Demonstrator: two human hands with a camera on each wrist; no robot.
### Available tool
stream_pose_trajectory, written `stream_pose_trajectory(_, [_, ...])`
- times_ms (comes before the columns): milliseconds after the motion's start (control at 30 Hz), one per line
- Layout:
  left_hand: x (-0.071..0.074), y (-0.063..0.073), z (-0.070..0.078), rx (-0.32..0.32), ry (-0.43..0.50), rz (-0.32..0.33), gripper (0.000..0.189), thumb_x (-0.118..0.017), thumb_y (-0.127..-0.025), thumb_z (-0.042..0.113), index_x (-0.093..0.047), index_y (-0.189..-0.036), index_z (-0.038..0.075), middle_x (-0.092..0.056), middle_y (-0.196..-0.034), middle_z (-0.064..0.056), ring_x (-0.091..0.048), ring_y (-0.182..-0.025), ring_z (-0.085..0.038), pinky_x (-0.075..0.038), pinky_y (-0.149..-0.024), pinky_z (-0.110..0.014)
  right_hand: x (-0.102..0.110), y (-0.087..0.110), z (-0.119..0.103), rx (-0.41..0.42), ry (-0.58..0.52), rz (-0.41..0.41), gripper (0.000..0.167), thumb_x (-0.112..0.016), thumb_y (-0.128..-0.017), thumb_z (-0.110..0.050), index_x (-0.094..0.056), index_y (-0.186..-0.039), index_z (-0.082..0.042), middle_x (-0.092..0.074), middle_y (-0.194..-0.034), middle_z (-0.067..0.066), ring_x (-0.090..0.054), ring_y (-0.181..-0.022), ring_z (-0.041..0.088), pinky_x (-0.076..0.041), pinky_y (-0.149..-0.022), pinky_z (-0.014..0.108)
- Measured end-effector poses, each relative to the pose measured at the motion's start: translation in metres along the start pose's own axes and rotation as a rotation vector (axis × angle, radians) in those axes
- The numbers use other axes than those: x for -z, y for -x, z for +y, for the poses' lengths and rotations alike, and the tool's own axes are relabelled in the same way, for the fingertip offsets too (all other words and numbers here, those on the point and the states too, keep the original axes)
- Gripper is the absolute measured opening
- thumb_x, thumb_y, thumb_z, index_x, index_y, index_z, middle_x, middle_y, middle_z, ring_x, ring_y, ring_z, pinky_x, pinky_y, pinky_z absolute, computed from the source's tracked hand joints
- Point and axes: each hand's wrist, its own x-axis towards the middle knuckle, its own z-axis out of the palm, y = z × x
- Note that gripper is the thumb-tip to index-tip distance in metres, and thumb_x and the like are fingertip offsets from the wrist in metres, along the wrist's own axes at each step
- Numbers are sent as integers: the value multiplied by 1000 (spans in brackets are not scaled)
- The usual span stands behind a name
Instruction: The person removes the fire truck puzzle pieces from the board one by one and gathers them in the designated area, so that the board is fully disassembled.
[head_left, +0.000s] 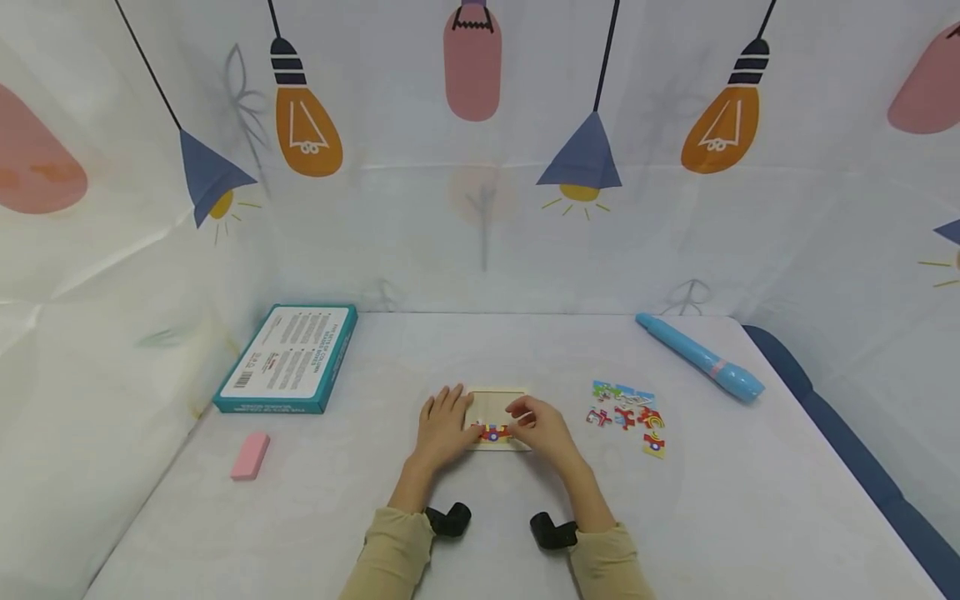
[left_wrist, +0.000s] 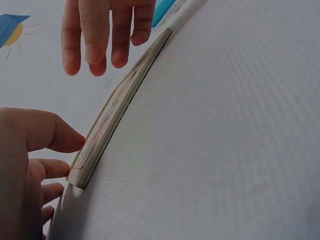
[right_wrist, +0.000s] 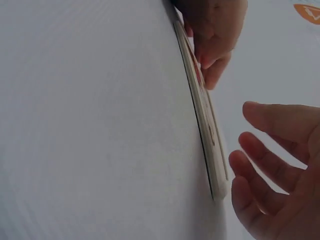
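Observation:
A small wooden puzzle board [head_left: 491, 405] lies flat on the white table in front of me. Along its near side sit red, yellow and blue puzzle pieces [head_left: 493, 432]. My left hand [head_left: 442, 429] rests at the board's left edge, fingers spread and fairly straight. In the left wrist view its thumb [left_wrist: 67, 136] touches the board's top near the corner. Over the right side hovers my right hand [head_left: 547, 429], fingers loosely bent. Nothing shows between the thumb and fingers of that right hand [right_wrist: 280, 165] in the right wrist view, and it stands apart from the board's edge.
Several loose puzzle pieces [head_left: 624, 417] lie right of the board. Farther right is a light-blue tube-shaped object [head_left: 697, 354]. A teal and white box [head_left: 292, 354] and a pink block [head_left: 251, 456] are on the left. A printed cloth [head_left: 420, 233] hangs behind the table.

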Motion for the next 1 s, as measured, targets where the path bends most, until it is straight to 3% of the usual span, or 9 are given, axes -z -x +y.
stream_pose_trajectory(200, [1, 1, -1, 14, 0, -28, 59, -55, -75, 28, -51, -130, 6, -40, -142, -14, -30, -133, -35, -17, -107, -53, -11, -2, -2, 25, 315, -103, 37, -76, -72, -13, -66, -106, -4, -59, -93, 7, -53, -81, 19, -45, -73, 36])
stream_pose_trajectory(333, [1, 2, 0, 17, -2, -29, 59, -56, -74, 27, -51, -129, 6, -41, -141, -15, -30, -133, -35, -18, -107, -53, -16, -3, -2, 30, 429, -124, 41, -79, -69, -21, -67, -105, -4, -55, -92, 7, -52, -81, 20, -45, -71, 36])
stream_pose_trajectory(500, [2, 2, 0, 20, -1, -27, 59, -57, -74, 27, -52, -129, 6, -41, -141, -15, -30, -133, -35, -18, -107, -53, -17, -4, -7, 39, 419, -132, 28, -79, -68, -15, -68, -92, -6, -53, -89, 6, -50, -80, 21, -43, -70, 36])
stream_pose_trajectory(700, [0, 0, -1, 23, 0, -30, 60, -57, -73, 29, -52, -129, 6, -41, -141, -14, -30, -133, -34, -18, -107, -53, -17, -5, -12, 27, 390, -146, 27, -79, -66, -9, -63, -88, -7, -50, -84, 4, -46, -76, 20, -40, -66, 34])
stream_pose_trajectory(867, [0, -1, -2, 24, -1, -37, 61, -58, -73, 30, -52, -129, 6, -40, -142, -13, -29, -134, -34, -17, -107, -52, -17, -6, -12, 88, 322, -132, 28, -74, -64, 4, -56, -83, -8, -53, -77, 2, -46, -69, 16, -40, -61, 29])
stream_pose_trajectory(1000, [0, -2, -2, 28, -2, -40, 61, -58, -74, 30, -51, -130, 7, -39, -143, -13, -28, -134, -33, -16, -108, -52, -18, -5, -11, 120, 273, -114, 26, -70, -67, 5, -55, -83, -10, -58, -74, 2, -50, -66, 15, -41, -59, 29])
